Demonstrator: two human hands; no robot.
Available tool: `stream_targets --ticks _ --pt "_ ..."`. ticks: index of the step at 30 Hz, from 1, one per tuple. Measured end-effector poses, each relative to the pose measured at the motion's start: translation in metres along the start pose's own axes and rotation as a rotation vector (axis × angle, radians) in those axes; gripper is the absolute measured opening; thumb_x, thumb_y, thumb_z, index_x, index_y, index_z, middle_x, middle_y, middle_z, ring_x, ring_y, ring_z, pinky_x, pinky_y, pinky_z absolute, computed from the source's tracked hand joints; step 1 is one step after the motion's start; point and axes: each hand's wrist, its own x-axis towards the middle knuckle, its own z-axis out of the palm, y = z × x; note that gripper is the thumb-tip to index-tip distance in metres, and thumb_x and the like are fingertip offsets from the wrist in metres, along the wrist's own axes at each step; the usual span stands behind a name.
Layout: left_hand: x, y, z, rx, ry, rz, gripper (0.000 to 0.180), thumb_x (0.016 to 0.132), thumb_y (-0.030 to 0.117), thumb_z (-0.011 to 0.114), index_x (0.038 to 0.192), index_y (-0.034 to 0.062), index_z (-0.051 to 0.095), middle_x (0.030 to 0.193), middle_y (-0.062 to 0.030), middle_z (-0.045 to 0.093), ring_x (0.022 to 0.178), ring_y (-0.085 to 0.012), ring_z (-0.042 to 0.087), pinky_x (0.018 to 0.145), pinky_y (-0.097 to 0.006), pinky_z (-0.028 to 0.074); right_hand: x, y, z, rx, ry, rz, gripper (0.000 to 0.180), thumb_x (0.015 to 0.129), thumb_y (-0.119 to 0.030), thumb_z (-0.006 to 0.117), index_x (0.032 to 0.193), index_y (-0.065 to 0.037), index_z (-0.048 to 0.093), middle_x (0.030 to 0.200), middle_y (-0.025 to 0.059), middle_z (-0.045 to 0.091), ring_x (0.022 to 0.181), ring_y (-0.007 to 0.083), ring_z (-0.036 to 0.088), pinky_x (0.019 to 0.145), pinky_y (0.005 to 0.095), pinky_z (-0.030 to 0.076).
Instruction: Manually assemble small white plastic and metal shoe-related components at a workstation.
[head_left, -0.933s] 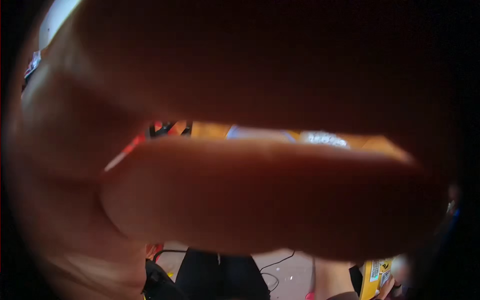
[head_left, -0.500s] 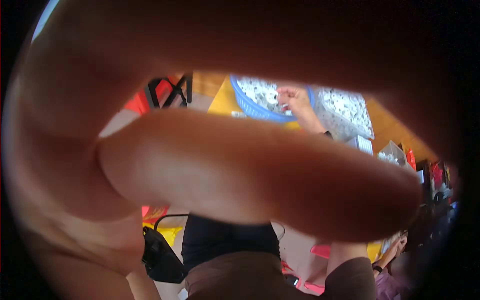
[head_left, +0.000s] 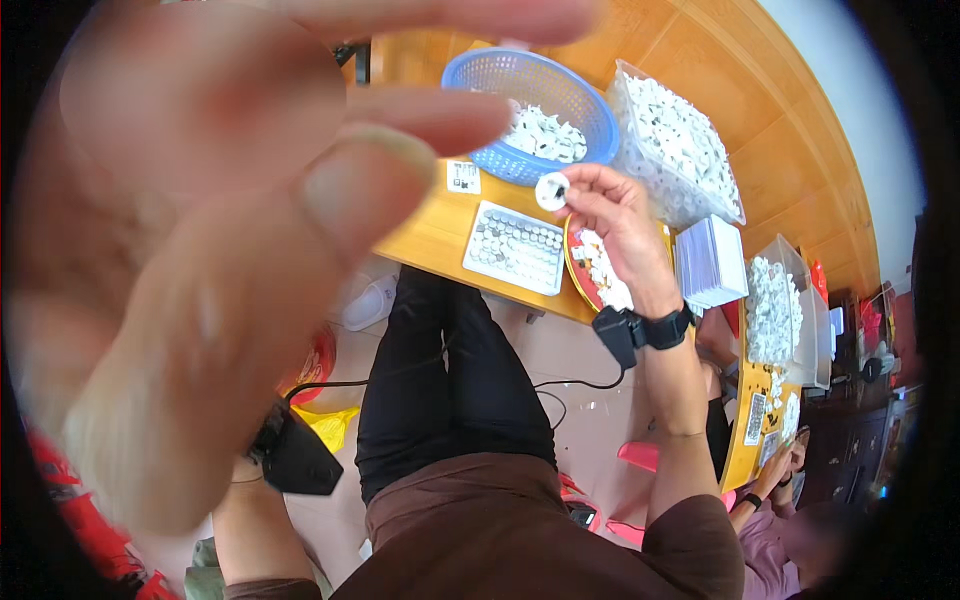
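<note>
My left hand (head_left: 215, 260) looms very large and blurred at the left, close to the camera, its fingers and thumb apart and nothing seen between them. My right hand (head_left: 625, 220) is above the table, pinching a small round white plastic piece (head_left: 551, 191) with a black part between thumb and fingers. Just beyond it sits a blue perforated basket (head_left: 592, 100) with a heap of white pieces. Below the piece, a white tray (head_left: 500, 283) carries rows of small round pieces. Partly under my right wrist, a round red dish with a yellow rim (head_left: 577, 272) holds more white pieces.
A clear bin (head_left: 690, 205) heaped with white pieces stands right of the basket. Beside it are stacked white trays (head_left: 712, 262) and another clear bin (head_left: 797, 262). A printed card (head_left: 463, 177) lies on the table (head_left: 425, 225). A co-worker's hands (head_left: 778, 465) are at the lower right.
The large blurred arm and hand have shifted left, uncovering the table. My right hand has moved from over the basket toward the tray, with the white piece in its fingers.
</note>
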Motion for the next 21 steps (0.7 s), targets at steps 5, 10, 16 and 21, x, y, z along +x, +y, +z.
stream_targets --ticks 5,10,16,21 --pt "-0.015 -0.034 0.110 -0.827 0.123 -0.296 0.047 0.080 0.002 0.053 0.126 -0.0023 0.043 0.117 -0.0160 0.055 0.097 -0.0209 0.061 0.077 -0.029 0.052 -0.049 0.033 -0.005 0.028 0.133 -0.023 0.021 0.083 -0.003 0.059 0.103 0.001 0.059 0.080 0.0048 0.063 0.069 0.0080 0.061 0.057 0.0198 0.046" --pt "-0.089 -0.061 0.185 -1.010 -0.139 -0.773 0.027 0.084 -0.002 0.056 0.111 -0.0010 0.057 0.099 -0.0066 0.062 0.090 -0.0135 0.060 0.079 -0.025 0.048 -0.062 0.047 -0.003 0.102 0.199 0.035 0.021 0.080 0.001 0.061 0.101 0.000 0.059 0.075 0.0026 0.061 0.066 0.0081 0.061 0.054 0.0183 0.046" --pt "-0.130 -0.067 0.234 -1.085 -0.187 -0.952 0.021 0.088 0.005 0.054 0.108 -0.0008 0.059 0.096 -0.0087 0.064 0.085 -0.0145 0.062 0.076 -0.025 0.050 -0.060 0.066 -0.004 0.153 0.145 0.086 0.020 0.082 -0.002 0.060 0.101 0.000 0.059 0.078 0.0045 0.062 0.067 0.0096 0.061 0.054 0.0191 0.046" --pt "-0.123 -0.065 0.229 -1.189 0.001 -0.995 0.024 0.088 0.011 0.057 0.107 -0.0026 0.058 0.093 -0.0124 0.063 0.083 -0.0182 0.064 0.073 -0.027 0.053 -0.060 0.072 0.017 0.275 0.112 0.172 0.020 0.083 -0.004 0.060 0.102 -0.001 0.058 0.079 0.0054 0.062 0.068 0.0108 0.062 0.055 0.0200 0.047"
